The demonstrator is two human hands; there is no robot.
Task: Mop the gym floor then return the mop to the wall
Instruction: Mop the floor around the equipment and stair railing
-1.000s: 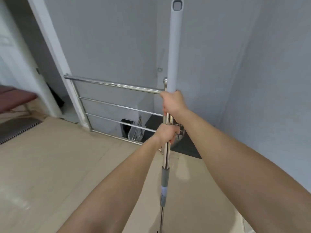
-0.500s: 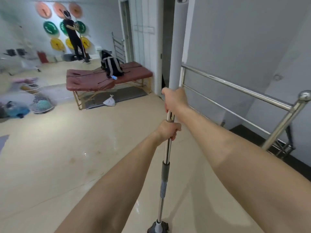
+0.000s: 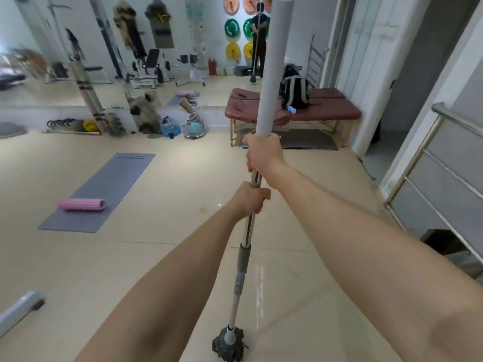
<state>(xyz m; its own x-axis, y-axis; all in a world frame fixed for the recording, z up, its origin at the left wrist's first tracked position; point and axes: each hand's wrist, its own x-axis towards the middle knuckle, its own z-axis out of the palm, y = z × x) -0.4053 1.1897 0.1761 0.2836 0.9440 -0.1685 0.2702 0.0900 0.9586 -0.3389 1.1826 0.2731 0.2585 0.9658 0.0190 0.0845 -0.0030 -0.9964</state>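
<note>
I hold the mop upright in front of me. Its long handle (image 3: 269, 64) has a white upper sleeve and a metal lower shaft with a grey collar. The dark stringy mop head (image 3: 228, 344) rests on the shiny beige floor (image 3: 162, 257) close to my feet. My right hand (image 3: 262, 155) is closed around the handle just below the white sleeve. My left hand (image 3: 251, 199) grips the metal shaft right beneath it. A wet streak glistens on the tiles to the right of the shaft.
A grey yoga mat (image 3: 102, 192) with a pink foam roller (image 3: 81, 204) lies left. A maroon massage table (image 3: 292, 111) carrying a black backpack (image 3: 295, 91) stands ahead. A steel stair railing (image 3: 428, 168) runs on the right. Gym machines, baskets and a mirror showing a person line the far wall.
My view has swung left from the stair railing and grey wall to the open gym floor. Both hands kept the same grip on the mop handle.
</note>
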